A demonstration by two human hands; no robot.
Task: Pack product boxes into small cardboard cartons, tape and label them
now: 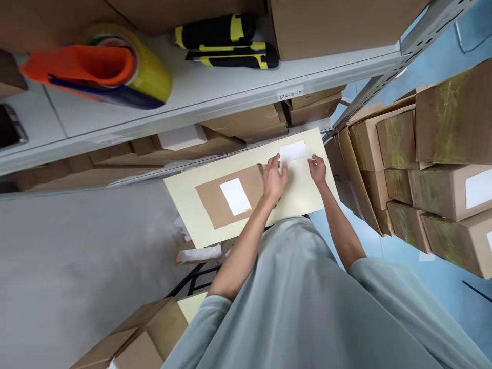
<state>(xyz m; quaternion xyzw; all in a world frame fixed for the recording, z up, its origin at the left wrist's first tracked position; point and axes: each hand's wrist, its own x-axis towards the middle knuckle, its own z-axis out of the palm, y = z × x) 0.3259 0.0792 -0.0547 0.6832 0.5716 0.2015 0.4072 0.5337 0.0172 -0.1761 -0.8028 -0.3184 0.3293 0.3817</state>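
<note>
A flat brown parcel (pixel 223 202) with a white label (pixel 235 196) lies on a pale yellow tabletop (pixel 184 197). My left hand (pixel 274 179) rests at the parcel's right end, its fingertips on the edge of a second white label sheet (pixel 294 151). My right hand (pixel 317 169) pinches the right side of that same sheet just above the tabletop. Both forearms reach down from grey-green sleeves.
A grey metal shelf (pixel 215 92) holds an orange-handled tape dispenser with yellow tape (pixel 103 66), a yellow-black utility knife (pixel 226 43) and a box (pixel 334 23). Stacked cartons (pixel 434 169) fill the right side. More boxes (pixel 142 333) sit at lower left, flat cartons (pixel 246 125) under the shelf.
</note>
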